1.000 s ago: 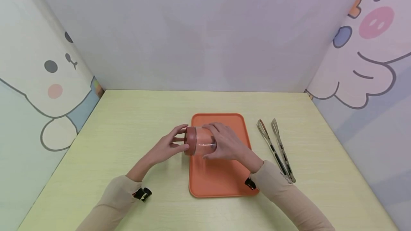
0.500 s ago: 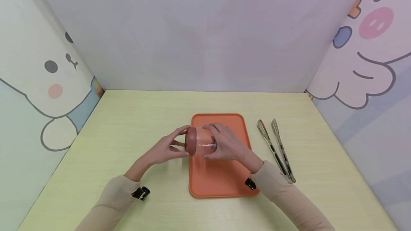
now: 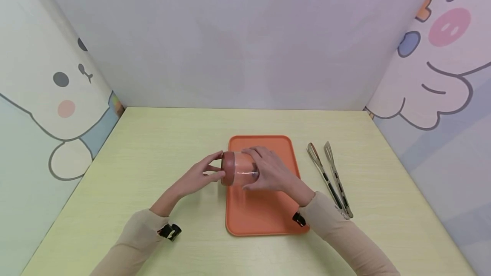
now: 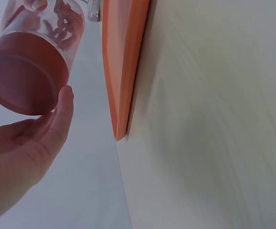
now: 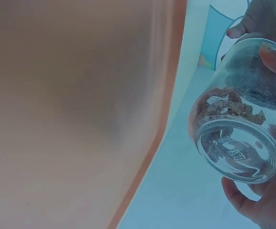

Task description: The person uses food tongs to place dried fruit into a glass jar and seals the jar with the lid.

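Note:
A clear jar (image 3: 244, 171) with a reddish-brown lid (image 3: 228, 168) lies sideways in the air over the left part of an orange tray (image 3: 264, 212), its lid facing left. My right hand (image 3: 270, 171) grips the jar's body near the base. Around the rim of the lid are the fingers and thumb of my left hand (image 3: 199, 178); a digit touches the lid's edge in the left wrist view. Seen from the right wrist, the jar's glassy base (image 5: 240, 152) faces the camera, and brown broken pieces (image 5: 228, 107) lie inside. Their kind is unclear.
To the right of the tray, a pair of metal tongs (image 3: 337, 182) with dark handle parts lies on the pale wooden table (image 3: 172, 135). Walls with cartoon animal prints stand at the left and right, and a plain wall (image 3: 245, 54) closes the back.
My left fingers and thumb have shifted around the lid: the thumb dropped lower half a second ago and is now back up. The right hand and the jar's body stay in place.

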`<state>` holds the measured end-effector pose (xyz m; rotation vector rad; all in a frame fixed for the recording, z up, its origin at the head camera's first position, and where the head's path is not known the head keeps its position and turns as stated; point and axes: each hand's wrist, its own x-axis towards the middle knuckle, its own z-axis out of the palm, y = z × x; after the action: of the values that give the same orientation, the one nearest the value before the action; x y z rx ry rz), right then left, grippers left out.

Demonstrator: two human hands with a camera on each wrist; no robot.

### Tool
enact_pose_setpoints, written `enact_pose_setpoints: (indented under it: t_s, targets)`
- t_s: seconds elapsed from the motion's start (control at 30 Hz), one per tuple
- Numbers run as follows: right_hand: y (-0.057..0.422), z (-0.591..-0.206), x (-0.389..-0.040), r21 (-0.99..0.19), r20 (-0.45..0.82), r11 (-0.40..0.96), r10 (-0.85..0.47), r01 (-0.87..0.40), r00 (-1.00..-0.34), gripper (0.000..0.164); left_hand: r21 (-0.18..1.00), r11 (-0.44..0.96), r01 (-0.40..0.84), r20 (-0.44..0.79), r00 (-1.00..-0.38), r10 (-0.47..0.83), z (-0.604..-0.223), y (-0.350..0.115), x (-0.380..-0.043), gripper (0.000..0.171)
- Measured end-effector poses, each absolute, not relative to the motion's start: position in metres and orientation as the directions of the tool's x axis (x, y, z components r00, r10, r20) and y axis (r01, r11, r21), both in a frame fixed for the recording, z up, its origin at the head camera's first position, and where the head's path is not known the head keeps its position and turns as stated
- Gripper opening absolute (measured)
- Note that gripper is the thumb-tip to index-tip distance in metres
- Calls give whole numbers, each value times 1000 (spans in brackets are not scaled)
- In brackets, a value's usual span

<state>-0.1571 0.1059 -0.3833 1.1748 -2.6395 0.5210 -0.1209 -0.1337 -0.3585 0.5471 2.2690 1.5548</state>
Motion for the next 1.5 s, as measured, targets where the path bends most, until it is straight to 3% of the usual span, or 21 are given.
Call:
enact_pose_setpoints:
  t_s: [0.17,0.33,0.83,0.93,1.23,1.5]
  targets:
    - [106,-383,-157,-218,316,630,-677,-745,-665,87,948,315,39,-119,-876,468,-358,-130,-122,57]
    - [106,-383,-157,-205,299,641,-678,-739,-672,87,936,348,44,-128,-881,455,-357,-128,-121,57]
    - [107,-382,-157,-220,303,626,-685,-748,-663,87,871,365,329,100,-846,523,-359,-130,-119,76]
    - [107,-383,-157,-222,312,622,-684,-751,-659,87,889,347,297,81,-850,520,-359,-130,-119,76]
    - [107,-380,-157,-192,300,644,-680,-741,-669,88,939,341,32,-125,-895,428,-359,-127,-122,59]
    - [107,-380,-156,-172,318,636,-687,-752,-653,87,935,350,59,-102,-900,424,-358,-126,-121,55]
